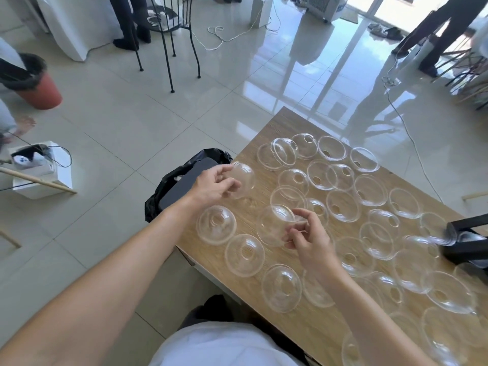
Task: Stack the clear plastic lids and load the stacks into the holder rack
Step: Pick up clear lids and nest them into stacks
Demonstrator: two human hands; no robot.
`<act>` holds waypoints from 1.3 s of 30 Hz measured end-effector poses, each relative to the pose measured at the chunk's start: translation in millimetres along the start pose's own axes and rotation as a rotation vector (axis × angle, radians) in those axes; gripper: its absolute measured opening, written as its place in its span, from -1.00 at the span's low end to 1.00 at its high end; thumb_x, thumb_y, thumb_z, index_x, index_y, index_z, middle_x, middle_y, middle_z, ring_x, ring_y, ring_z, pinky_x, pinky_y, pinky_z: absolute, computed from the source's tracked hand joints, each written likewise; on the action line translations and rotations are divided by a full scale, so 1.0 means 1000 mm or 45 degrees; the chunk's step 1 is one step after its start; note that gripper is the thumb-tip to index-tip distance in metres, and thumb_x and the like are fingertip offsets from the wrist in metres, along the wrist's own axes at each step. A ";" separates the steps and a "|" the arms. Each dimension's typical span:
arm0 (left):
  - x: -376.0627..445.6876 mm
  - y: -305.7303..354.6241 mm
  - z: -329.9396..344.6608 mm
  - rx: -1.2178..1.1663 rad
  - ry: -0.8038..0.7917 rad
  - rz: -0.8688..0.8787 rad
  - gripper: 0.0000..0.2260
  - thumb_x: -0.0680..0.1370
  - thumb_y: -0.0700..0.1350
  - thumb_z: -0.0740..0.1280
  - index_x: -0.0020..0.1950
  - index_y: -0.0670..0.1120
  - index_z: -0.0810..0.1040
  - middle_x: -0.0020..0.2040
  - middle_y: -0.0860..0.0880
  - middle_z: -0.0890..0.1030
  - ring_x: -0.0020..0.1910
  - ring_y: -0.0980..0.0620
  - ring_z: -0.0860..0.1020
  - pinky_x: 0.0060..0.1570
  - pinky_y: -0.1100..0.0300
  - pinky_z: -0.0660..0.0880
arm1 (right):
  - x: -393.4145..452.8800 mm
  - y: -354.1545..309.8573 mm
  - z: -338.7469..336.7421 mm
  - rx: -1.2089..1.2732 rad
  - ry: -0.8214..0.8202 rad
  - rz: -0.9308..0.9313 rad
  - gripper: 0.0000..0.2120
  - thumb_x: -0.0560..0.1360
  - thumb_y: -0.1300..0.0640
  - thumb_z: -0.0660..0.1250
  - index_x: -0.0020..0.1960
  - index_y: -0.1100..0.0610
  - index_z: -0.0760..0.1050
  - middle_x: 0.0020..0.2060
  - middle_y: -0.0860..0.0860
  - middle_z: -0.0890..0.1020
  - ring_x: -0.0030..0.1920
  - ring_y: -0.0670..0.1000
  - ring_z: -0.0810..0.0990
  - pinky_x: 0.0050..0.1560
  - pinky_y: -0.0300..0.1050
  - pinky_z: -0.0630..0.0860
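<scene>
While your arms reach in from the lower left, the floor on that side holds a red bin (39, 88) and a white box (39, 170) with cables. Closer to the table, a black bag (184, 178) sits just beside its near-left corner. Your left hand (214, 186) is raised over that corner, its fingers curled round the rim of a clear domed lid (244, 179), gripping it. Below it, two more lids (216, 225) lie dome-up at the table edge. Your right hand (306, 239) pinches another clear lid (276, 225) between thumb and fingertips, held tilted just above the wooden table (266, 128). Past your hands, many loose lids (369, 190) are spread across the tabletop, some overlapping, some dome-up, others rim-up. At the far right edge stands the black holder rack (467, 241), with a short stack of lids (446, 237) lying on its side in it.
</scene>
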State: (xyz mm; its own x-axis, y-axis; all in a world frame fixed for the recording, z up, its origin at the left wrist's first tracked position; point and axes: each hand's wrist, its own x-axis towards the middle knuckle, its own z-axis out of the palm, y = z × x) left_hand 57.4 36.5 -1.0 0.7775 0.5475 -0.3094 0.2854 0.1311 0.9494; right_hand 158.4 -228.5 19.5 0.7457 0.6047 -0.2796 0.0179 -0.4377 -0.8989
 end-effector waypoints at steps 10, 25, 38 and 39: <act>0.015 -0.025 -0.014 0.206 0.164 -0.146 -0.44 0.52 0.02 0.39 0.50 0.05 0.35 0.09 0.03 0.60 0.00 0.02 0.67 0.06 0.00 0.63 | 0.006 0.001 0.003 -0.402 -0.142 -0.053 -0.60 0.57 0.11 0.42 0.36 -0.09 0.42 0.16 -0.12 0.48 -0.07 -0.23 0.60 -0.03 -0.25 0.61; 0.037 -0.005 0.019 1.501 -0.020 0.205 -0.02 0.35 0.23 0.55 0.61 0.07 0.08 0.55 -0.10 0.14 0.49 -0.16 0.23 0.40 -0.14 0.27 | 0.026 0.004 0.019 -1.109 -0.269 -0.326 -0.07 0.38 0.04 0.59 0.55 -0.13 0.09 0.40 -0.01 0.14 0.10 0.00 0.49 0.05 -0.19 0.47; 0.032 -0.002 0.013 1.298 -0.012 0.299 -0.11 0.33 0.24 0.55 0.56 0.14 0.23 0.40 0.04 0.36 0.33 -0.05 0.36 0.27 -0.03 0.37 | 0.020 -0.007 0.012 -0.948 -0.182 -0.449 -0.15 0.36 -0.08 0.58 0.50 -0.04 0.21 0.36 -0.16 0.19 0.02 -0.05 0.52 -0.05 -0.13 0.56; 0.028 0.000 0.011 1.273 0.003 0.317 -0.11 0.32 0.26 0.55 0.56 0.15 0.23 0.39 0.05 0.37 0.31 -0.05 0.36 0.27 -0.01 0.36 | 0.017 -0.009 0.009 -0.909 -0.175 -0.450 -0.16 0.35 -0.11 0.58 0.49 -0.05 0.21 0.36 -0.20 0.19 0.01 -0.09 0.52 -0.06 -0.15 0.56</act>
State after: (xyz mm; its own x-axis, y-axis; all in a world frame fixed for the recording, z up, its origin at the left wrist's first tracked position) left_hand 85.3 42.8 -10.3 0.8777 0.4668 -0.1088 0.4529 -0.7335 0.5069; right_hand 164.6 -208.3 19.8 0.5287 0.8429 -0.0996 0.6932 -0.4965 -0.5224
